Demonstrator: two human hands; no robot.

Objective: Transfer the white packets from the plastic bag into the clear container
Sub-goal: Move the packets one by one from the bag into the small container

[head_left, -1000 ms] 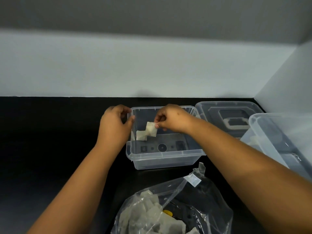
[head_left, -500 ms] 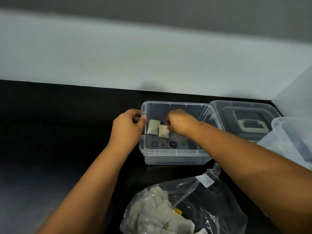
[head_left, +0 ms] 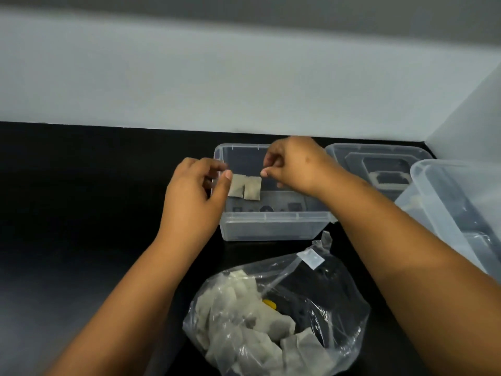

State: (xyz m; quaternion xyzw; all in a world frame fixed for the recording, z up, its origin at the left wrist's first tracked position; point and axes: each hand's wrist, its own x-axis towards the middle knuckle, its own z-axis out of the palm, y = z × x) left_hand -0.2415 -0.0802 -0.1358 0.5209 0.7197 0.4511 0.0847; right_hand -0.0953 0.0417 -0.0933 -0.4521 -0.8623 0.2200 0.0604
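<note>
Two small white packets, side by side, hang over the open clear container (head_left: 271, 226). My left hand (head_left: 192, 196) pinches the top corner of the left packet (head_left: 236, 186) with its thumb at the container's left wall. My right hand (head_left: 295, 166) pinches the top corner of the right packet (head_left: 252, 188). A narrow gap shows between the packets' lower halves. The plastic bag (head_left: 333, 302) lies open in front of the container, with several more white packets (head_left: 244, 321) heaped in its left side.
A clear lid (head_left: 379, 169) lies right of the container, and a larger clear tub (head_left: 447, 207) stands at the far right. A small yellow object (head_left: 269, 303) sits inside the bag. The black tabletop (head_left: 81, 213) stretches left; a pale wall runs along the back.
The packets, held by my right hand alone a second ago, now hang level between both hands. My left hand left the container's rim and took the left packet's corner.
</note>
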